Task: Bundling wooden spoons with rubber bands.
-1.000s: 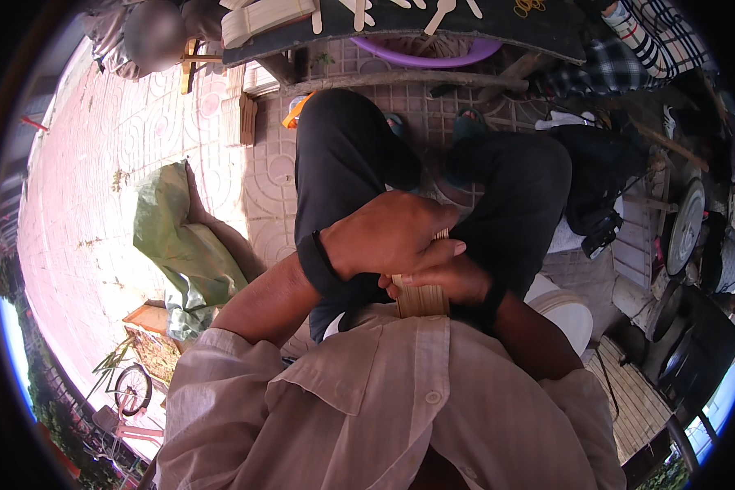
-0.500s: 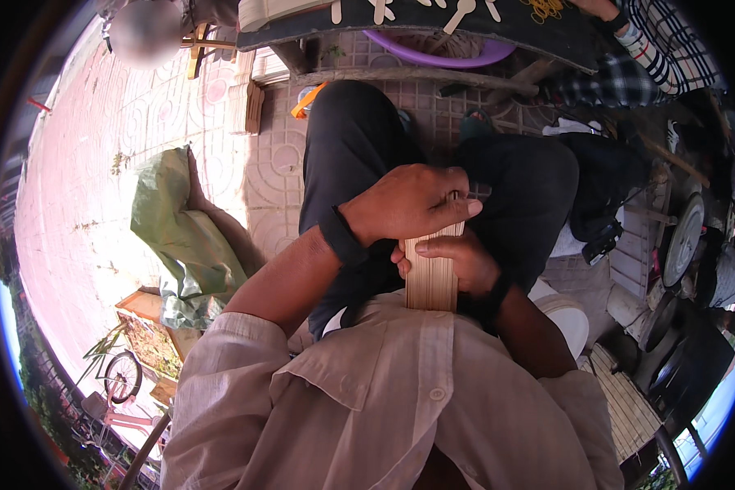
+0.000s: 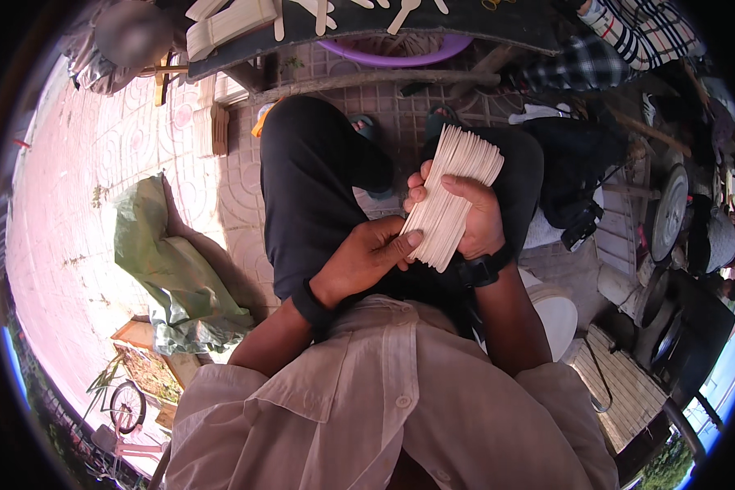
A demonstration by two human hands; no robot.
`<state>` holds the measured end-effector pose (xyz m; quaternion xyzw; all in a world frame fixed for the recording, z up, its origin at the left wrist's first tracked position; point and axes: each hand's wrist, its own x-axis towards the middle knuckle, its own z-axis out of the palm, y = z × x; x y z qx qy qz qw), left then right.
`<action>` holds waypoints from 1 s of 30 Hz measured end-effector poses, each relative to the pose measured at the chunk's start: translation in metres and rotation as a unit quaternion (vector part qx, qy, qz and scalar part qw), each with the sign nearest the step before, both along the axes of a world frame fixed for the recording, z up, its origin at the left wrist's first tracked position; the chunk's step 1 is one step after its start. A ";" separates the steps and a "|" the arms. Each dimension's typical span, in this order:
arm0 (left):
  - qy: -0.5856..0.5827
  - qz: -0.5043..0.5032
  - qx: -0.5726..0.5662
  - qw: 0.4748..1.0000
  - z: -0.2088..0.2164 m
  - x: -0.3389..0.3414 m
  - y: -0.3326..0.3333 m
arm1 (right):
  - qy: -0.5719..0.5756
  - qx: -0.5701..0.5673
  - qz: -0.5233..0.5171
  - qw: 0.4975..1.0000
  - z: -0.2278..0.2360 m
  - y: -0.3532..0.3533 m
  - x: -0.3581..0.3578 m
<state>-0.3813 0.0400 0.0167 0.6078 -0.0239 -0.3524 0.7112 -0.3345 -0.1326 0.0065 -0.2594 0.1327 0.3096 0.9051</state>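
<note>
A thick bundle of flat pale wooden sticks (image 3: 452, 196) is held over my lap, its upper end tilted to the right. My right hand (image 3: 480, 219) wraps round its middle, with the thumb across the face and the fingertips showing on the far side. My left hand (image 3: 366, 255) grips the lower left end, thumb on top; its other fingers are partly hidden under the bundle. At the upper end the sticks stand slightly uneven and fanned.
Ahead is a dark table (image 3: 335, 41) with wooden pieces (image 3: 235, 24), above a purple basin (image 3: 400, 57). A person in a checked sleeve (image 3: 645, 33) sits at far right. A green sack (image 3: 167, 261) stands left, a white bucket (image 3: 554, 318) right, stacked wood (image 3: 212, 129) on the paving.
Both hands have moved the bundle forward, away from my shirt, and tilted it to the right. My left hand has gone from its top end down to its lower end.
</note>
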 end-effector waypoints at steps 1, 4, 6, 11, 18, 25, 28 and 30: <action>-0.001 0.000 0.001 1.000 0.000 0.002 -0.001 | -0.001 0.001 0.000 1.000 -0.001 -0.002 0.002; 0.072 0.011 -0.014 0.997 0.002 0.006 0.000 | -0.002 0.007 0.004 1.000 -0.003 -0.001 0.006; 0.097 0.080 -0.024 0.992 0.005 0.008 -0.001 | -0.001 0.017 -0.013 1.000 -0.006 -0.001 0.009; 0.045 0.062 -0.006 0.997 -0.003 0.013 0.003 | -0.002 0.020 -0.018 1.000 -0.012 -0.003 0.012; 0.092 0.096 -0.086 0.987 -0.004 0.021 -0.003 | 0.000 0.031 -0.026 0.999 -0.009 -0.004 0.019; 0.041 0.121 -0.067 0.990 -0.004 0.032 -0.001 | -0.032 -0.012 -0.008 0.999 -0.003 0.001 0.028; 0.033 0.084 -0.038 0.995 0.002 0.054 0.005 | -0.048 -0.006 -0.004 0.999 0.003 0.001 0.047; -0.001 0.091 -0.024 0.996 0.015 0.076 0.015 | -0.065 -0.009 -0.020 0.998 0.014 0.000 0.061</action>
